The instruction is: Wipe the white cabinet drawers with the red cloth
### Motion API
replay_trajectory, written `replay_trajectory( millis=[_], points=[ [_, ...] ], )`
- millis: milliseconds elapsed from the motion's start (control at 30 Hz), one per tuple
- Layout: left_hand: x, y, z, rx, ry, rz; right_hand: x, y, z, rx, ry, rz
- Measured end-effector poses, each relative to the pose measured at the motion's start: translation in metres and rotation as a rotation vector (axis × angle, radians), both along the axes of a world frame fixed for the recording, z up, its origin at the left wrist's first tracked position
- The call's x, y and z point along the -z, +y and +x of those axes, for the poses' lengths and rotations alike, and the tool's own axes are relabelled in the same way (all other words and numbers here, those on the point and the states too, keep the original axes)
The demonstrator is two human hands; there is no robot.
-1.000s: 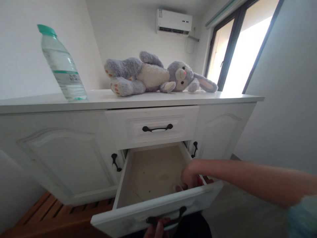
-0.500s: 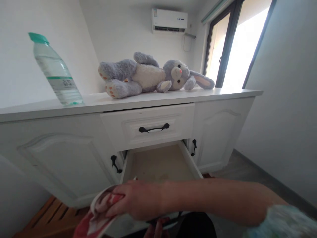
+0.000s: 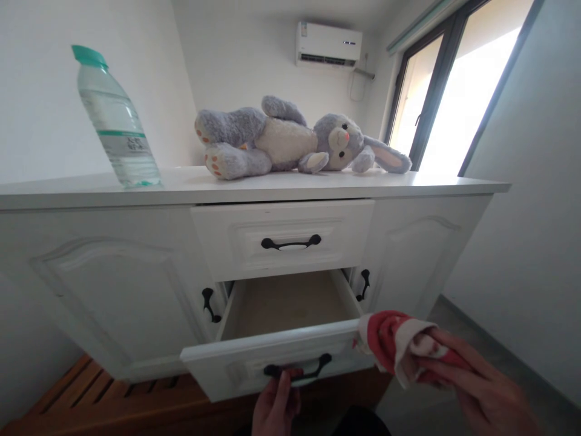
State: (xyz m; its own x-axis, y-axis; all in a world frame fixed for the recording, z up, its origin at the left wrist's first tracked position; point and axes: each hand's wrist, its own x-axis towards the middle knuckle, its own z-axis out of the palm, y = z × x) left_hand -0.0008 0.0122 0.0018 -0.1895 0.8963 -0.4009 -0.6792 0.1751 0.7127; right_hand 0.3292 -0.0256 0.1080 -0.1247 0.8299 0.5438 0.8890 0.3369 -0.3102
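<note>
Just one camera, worn on the head. It sits low and close to the white cabinet [image 3: 113,284] — looking forward and a bit up, past the open drawer [image 3: 276,351], to the worktop [image 3: 272,188] and the window [image 3: 458,91].

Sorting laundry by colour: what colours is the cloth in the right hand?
Red and white cloth, held by the right hand, head view.
</note>
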Motion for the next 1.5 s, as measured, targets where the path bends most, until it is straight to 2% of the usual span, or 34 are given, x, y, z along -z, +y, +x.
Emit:
replay_trajectory(
  millis=[67, 133, 267, 367, 467, 567, 667, 733, 800, 867, 967, 1100, 1200, 1300, 1400, 1500],
  points=[
    [-0.006, 0.026, -0.001, 0.019, 0.003, 0.037, 0.007, 0.005, 0.001, 0.093, 0.128, 0.060],
    [-0.015, 0.052, 0.001, 0.018, 0.016, 0.059, 0.006, 0.014, -0.018, 0.102, 0.233, 0.072],
    [-0.035, 0.088, -0.004, -0.004, -0.037, -0.059, -0.001, 0.045, -0.100, -0.036, 0.382, 0.150],
    [-0.040, 0.086, -0.025, -0.072, -0.031, -0.029, 0.002, 0.071, -0.173, -0.238, 0.404, 0.186],
    [-0.035, 0.071, -0.058, -0.220, 0.214, 0.097, 0.009, 0.101, -0.244, -0.475, 0.360, 0.124],
    [-0.033, 0.065, -0.090, -0.345, 0.579, 0.090, 0.017, 0.136, -0.311, -0.667, 0.231, 0.105],
    [-0.036, 0.080, -0.110, -0.414, 0.975, 0.099, 0.029, 0.173, -0.359, -0.667, -0.073, 0.276],
    [-0.036, 0.094, -0.113, -0.438, 1.134, 0.126, 0.037, 0.192, -0.370, -0.584, -0.209, 0.357],
    [-0.033, 0.107, -0.103, -0.416, 1.216, 0.163, 0.044, 0.203, -0.359, -0.506, -0.225, 0.384],
    [-0.028, 0.116, -0.078, -0.349, 1.266, 0.230, 0.049, 0.206, -0.325, -0.439, -0.192, 0.436],
    [-0.026, 0.122, -0.010, -0.167, 1.271, 0.391, 0.056, 0.201, -0.245, -0.325, -0.117, 0.520],
    [-0.040, 0.130, 0.100, 0.079, 1.276, 0.604, 0.065, 0.191, -0.131, -0.160, -0.040, 0.527],
    [-0.048, 0.132, 0.154, 0.187, 1.280, 0.697, 0.077, 0.187, -0.078, -0.068, -0.006, 0.497],
    [-0.040, 0.127, 0.169, 0.296, 1.260, 0.681, 0.098, 0.184, -0.061, -0.034, 0.017, 0.444],
    [-0.017, 0.120, 0.158, 0.413, 1.206, 0.523, 0.128, 0.180, -0.064, -0.046, -0.054, 0.396],
    [0.009, 0.119, 0.143, 0.443, 1.170, 0.463, 0.155, 0.177, -0.073, -0.066, -0.138, 0.436]
  ],
)
